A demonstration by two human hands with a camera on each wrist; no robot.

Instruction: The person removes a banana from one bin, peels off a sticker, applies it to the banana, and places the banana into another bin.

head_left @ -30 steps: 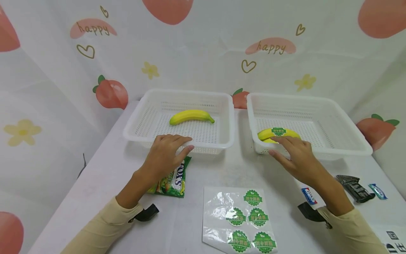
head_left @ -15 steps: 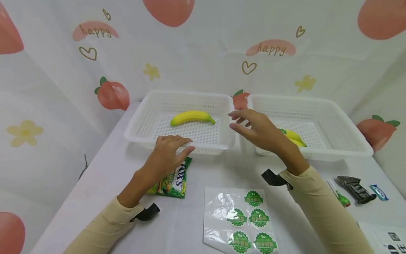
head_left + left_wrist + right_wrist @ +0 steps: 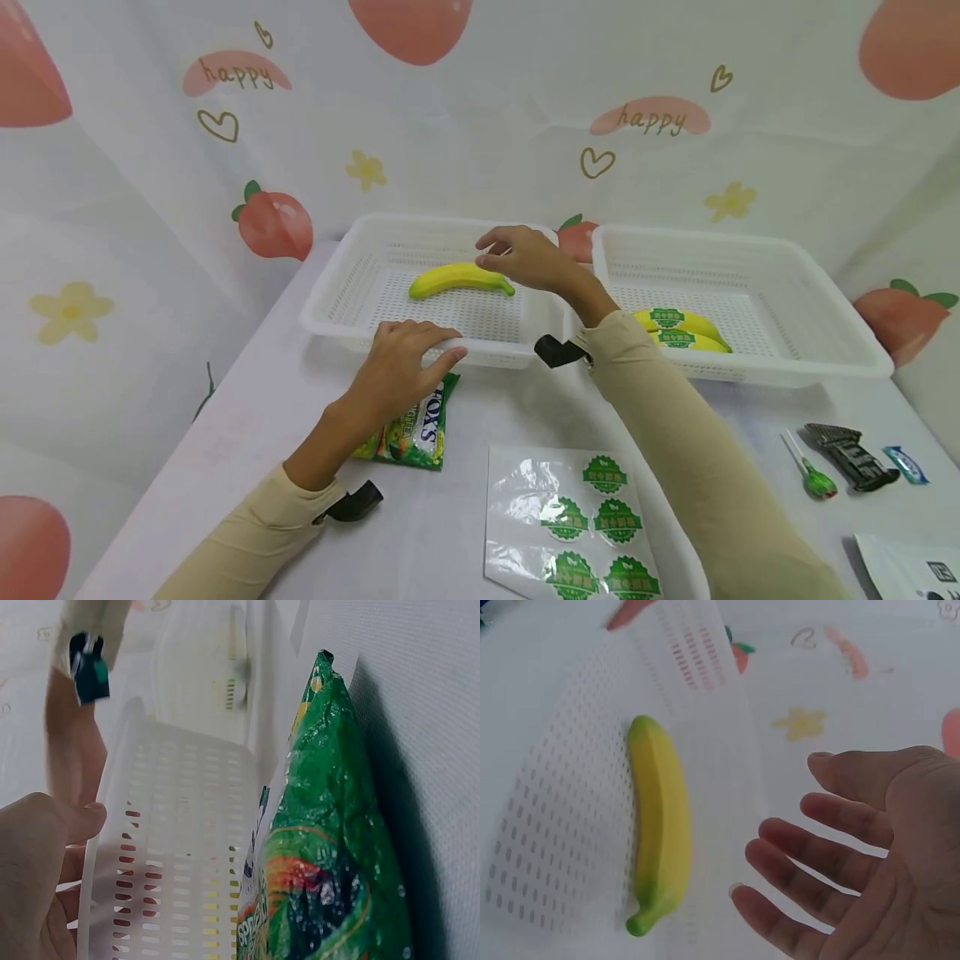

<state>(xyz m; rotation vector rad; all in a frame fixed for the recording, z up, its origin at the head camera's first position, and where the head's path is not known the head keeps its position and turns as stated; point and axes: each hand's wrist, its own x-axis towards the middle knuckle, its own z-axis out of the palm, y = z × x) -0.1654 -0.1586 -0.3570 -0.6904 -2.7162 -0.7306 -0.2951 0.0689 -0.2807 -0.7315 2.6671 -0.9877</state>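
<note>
the near rim of the left basket (image 3: 495, 350) is held by the left hand (image 3: 408, 367), its fingers bent over the edge and its thumb laid against it; how firmly it is gripped cannot be told. the right hand (image 3: 528, 258) is held over the same basket, above the stem end of the plain banana (image 3: 453, 279). its fingers are loosely bent and spread, with nothing held; in the right wrist view a gap is seen between fingertips and fruit. the plain banana is laid lengthwise on the basket's perforated floor, its stem pointed to the right.

in the right basket (image 3: 787, 367), two labelled bananas (image 3: 701, 323) are set side by side at the near left corner, each marked with a green sticker. a green fox's bag (image 3: 420, 437) is placed in front of the left basket, partly covered by the left hand and wrist. nearer the person, a sticker sheet (image 3: 517, 492) is laid flat on the white table (image 3: 435, 542), with five green stickers seen on it. at the right, a lollipop (image 3: 817, 483), a dark wrapped sweet (image 3: 855, 458) and a small blue packet (image 3: 906, 464) are lined up near one another.
</note>
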